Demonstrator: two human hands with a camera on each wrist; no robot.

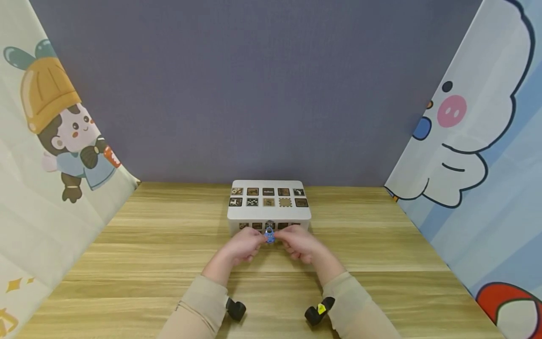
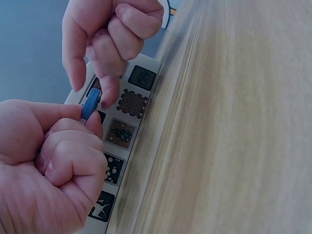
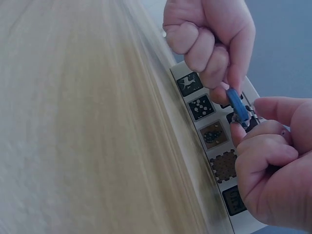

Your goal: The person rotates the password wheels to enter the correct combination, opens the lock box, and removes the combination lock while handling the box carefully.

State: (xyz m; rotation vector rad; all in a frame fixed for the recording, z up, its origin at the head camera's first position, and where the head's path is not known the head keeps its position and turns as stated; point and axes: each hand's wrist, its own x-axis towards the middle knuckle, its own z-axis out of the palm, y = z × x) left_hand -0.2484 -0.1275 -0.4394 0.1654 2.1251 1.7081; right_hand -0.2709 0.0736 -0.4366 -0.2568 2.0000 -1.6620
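spreading under the white box (image 1: pixel 268 214) is a wooden table (image 1: pixel 169 254); before the box, the right hand (image 1: pixel 301 243) nears thumb and forefinger, whether gripping cannot be told, while the left hand (image 1: pixel 242 245) pinches a blue padlock (image 1: pixel 269 237) at the box's front middle.

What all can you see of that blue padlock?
The padlock is blue with a metal-looking shackle pointing upward in the head view. It is in front of the white box, just below its metal clasp. The left hand pinches it; the right hand is close beside it, contact unclear. I cannot tell if it is locked or hooked on.
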